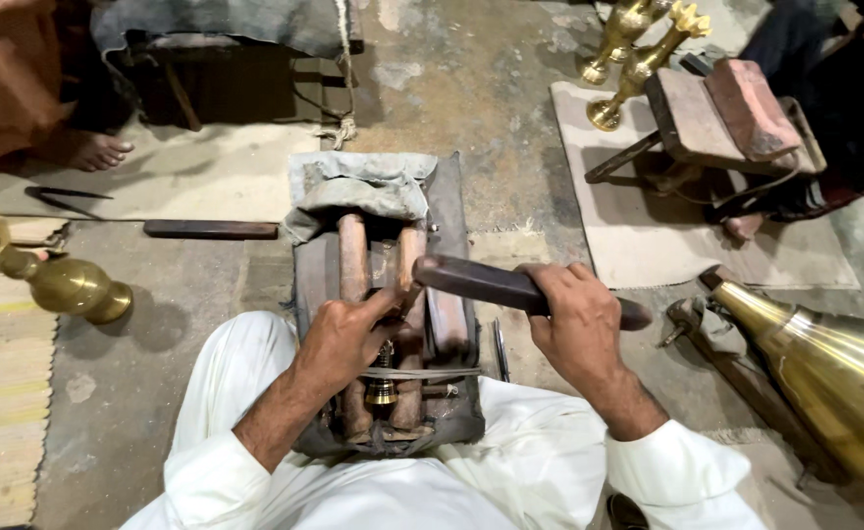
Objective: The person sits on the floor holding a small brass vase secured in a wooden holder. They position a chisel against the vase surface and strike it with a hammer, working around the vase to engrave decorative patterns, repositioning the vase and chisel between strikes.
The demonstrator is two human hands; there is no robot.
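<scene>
while our right hand (577, 312) is wrapped tight round a dark wooden mallet (510, 288), held level over the work, our left hand (345, 339) pinches a thin tool down on a small brass piece (383, 391), fingers closed on it. that piece sits clamped between two wooden rods (354, 263) of a floor jig (304, 294) between our knees, with a grey cloth (358, 188) draped at its far end. we judge this as the striking step; the next blow wants the tool kept steady and upright on the brass. no packages, labels or signs show. around us lie a brass vase (64, 283) at left, brass stands (633, 54) beyond, a brick (751, 108) on a wooden stool, and a large brass vessel (834, 368) at right.
</scene>
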